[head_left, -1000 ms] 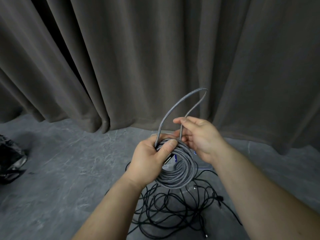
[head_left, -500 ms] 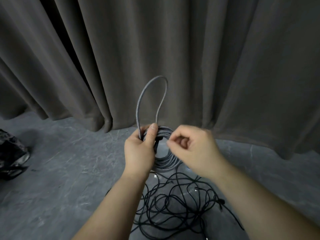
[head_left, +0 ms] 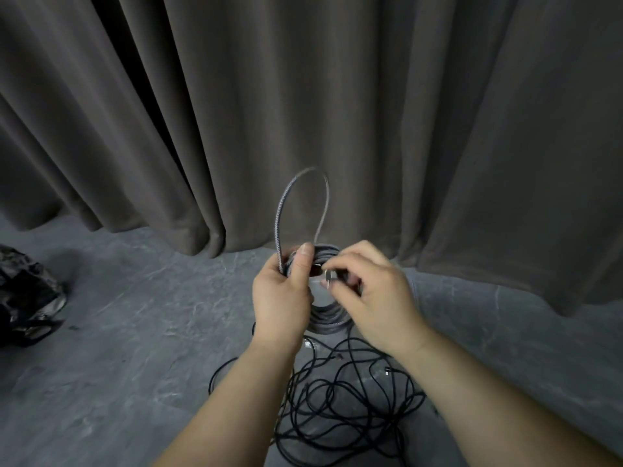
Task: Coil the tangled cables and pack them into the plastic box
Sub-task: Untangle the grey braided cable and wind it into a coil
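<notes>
A grey braided cable (head_left: pixel 328 316) is wound into a coil that I hold up in front of me. My left hand (head_left: pixel 281 298) grips the coil's left side, thumb pressed over the strands. One loose loop (head_left: pixel 303 200) of the same cable stands up above the coil. My right hand (head_left: pixel 374 294) pinches the cable's plug end (head_left: pixel 332 276) at the coil's top. Below my hands a tangle of thin black cables (head_left: pixel 347 406) lies on the grey floor. The plastic box is hidden behind my hands.
A dark grey curtain (head_left: pixel 303 112) hangs close behind, reaching the floor. A crumpled black plastic bag (head_left: pixel 27 298) lies at the far left on the grey stone-look floor (head_left: pixel 135 332).
The loose loop swung from the right to upright above the coil. My right hand let go of the strand and now pinches the plug end at the coil's top.
</notes>
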